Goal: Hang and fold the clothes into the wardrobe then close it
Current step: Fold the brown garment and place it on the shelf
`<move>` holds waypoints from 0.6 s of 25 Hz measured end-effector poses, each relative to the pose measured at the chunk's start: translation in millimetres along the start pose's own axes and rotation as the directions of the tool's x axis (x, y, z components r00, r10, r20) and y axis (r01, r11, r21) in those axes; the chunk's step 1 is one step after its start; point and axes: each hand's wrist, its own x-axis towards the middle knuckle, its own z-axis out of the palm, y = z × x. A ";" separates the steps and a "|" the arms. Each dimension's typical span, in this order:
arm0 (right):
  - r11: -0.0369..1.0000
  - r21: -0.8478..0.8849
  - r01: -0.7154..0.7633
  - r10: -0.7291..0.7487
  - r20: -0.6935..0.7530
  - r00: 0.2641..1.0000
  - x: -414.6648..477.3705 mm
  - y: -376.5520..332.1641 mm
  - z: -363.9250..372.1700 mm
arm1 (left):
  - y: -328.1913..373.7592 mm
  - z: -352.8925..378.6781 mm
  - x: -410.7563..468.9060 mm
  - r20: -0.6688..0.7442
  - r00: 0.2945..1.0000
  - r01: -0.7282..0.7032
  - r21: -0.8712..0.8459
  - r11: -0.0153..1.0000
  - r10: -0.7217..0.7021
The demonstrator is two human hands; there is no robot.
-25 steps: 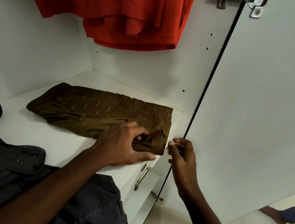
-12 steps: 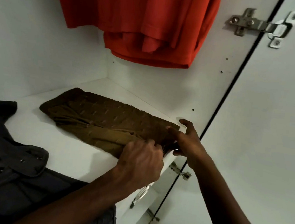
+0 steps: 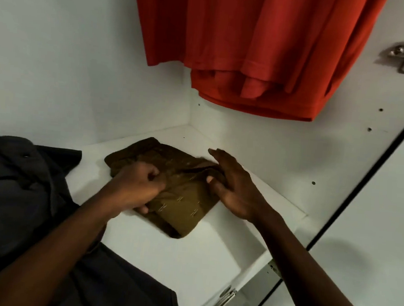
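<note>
Fold of brown garment (image 3: 184, 207) is pinched in left hand (image 3: 137, 186); right hand (image 3: 232, 187) is laid flat, fingers together. Edges are best squared before release.

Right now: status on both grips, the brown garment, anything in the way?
Left grip clutches brown garment; right grip rests on its right edge, fingers straight. Garment part-folded on shelf. Dark shirt lies left, under left forearm.
</note>
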 end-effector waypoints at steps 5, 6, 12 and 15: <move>0.987 -0.137 -0.086 0.042 -0.291 0.956 -7.3 22.5 6.3 | -18.3 0.2 17.5 0.078 0.996 0.038 0.100 0.994 -0.046; 0.988 -0.123 -0.092 0.054 -0.282 0.958 -14.8 27.0 5.6 | -16.6 1.1 17.6 0.076 0.996 0.035 0.099 0.995 -0.042; 0.995 -0.013 -0.103 0.099 -0.152 0.983 -17.3 48.0 11.2 | -21.3 12.6 21.5 0.005 0.999 -0.040 0.389 0.920 0.041; 0.973 0.183 -0.140 0.168 -0.144 0.975 -8.9 48.0 -3.6 | -20.8 5.2 22.5 0.052 0.995 -0.100 0.254 0.962 0.090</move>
